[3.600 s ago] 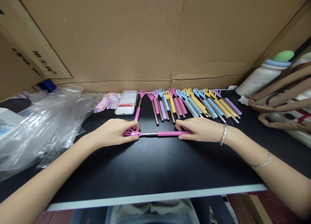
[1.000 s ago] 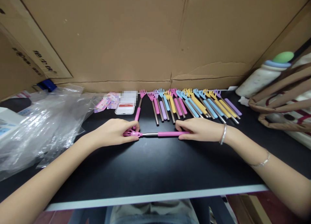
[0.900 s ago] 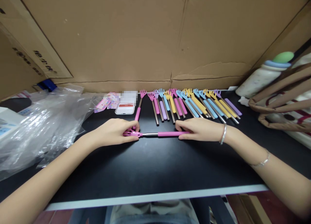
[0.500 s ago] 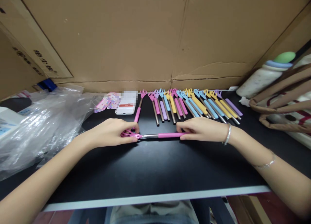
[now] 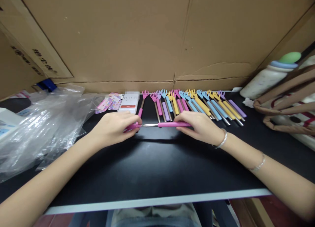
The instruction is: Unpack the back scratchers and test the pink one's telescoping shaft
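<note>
A pink back scratcher [image 5: 167, 124] with a claw head and a thin metal shaft hangs level, a little above the black table [image 5: 152, 168]. My left hand [image 5: 114, 128] is closed on its claw end. My right hand [image 5: 200, 126] is closed on its pink handle. Behind them lies a row of several more scratchers [image 5: 197, 104] in pink, blue, yellow and purple, heads toward the cardboard wall. One pink scratcher [image 5: 141, 105] lies apart at the row's left end.
A white phone [image 5: 128, 103] and pink paper cards [image 5: 107, 104] lie at the back left. Crumpled clear plastic bags [image 5: 39, 125] cover the left side. A bottle [image 5: 268, 76] and a brown-strapped bag [image 5: 287, 102] stand at the right. Cardboard [image 5: 147, 36] walls the back.
Both hands have lifted the pink scratcher off the table and carried it a little away from me, toward the row. The head camera has shifted slightly.
</note>
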`<state>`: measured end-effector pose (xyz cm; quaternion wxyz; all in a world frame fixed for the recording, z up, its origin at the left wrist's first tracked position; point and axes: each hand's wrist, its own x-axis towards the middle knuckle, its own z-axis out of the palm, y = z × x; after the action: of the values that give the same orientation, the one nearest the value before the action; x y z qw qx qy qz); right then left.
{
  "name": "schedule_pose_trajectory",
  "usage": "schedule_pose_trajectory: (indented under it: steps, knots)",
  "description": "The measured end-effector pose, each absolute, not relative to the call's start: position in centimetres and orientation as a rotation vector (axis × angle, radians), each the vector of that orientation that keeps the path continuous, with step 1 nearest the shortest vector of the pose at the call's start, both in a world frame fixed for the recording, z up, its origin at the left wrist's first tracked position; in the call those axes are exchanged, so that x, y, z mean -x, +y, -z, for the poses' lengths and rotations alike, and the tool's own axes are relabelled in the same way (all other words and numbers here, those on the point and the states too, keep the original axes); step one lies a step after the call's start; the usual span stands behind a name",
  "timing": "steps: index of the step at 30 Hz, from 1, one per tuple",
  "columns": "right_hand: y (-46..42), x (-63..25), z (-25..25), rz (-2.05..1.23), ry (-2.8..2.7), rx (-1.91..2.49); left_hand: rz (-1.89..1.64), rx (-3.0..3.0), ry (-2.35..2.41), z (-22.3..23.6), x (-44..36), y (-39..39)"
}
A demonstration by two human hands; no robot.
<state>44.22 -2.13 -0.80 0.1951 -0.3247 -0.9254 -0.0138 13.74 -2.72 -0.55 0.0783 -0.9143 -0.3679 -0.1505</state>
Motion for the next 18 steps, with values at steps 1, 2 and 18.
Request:
schedule_pose_trajectory:
  steps: [1, 2, 18]
  knots:
    - [-2.3, -44.0, 1.0, 0.079, -2.596, 0.907, 0.441, 2.678, -1.046, 0.7, -14.1, -2.9]
    - [-2.4, -43.7, 1.2, 0.125, -2.603, 0.9, 0.429, 2.627, -1.005, 0.8, -14.5, -3.2]
    - [-4.1, -41.8, 1.8, 0.387, -2.593, 0.803, 0.391, 2.439, -0.971, 2.0, -17.1, -5.6]
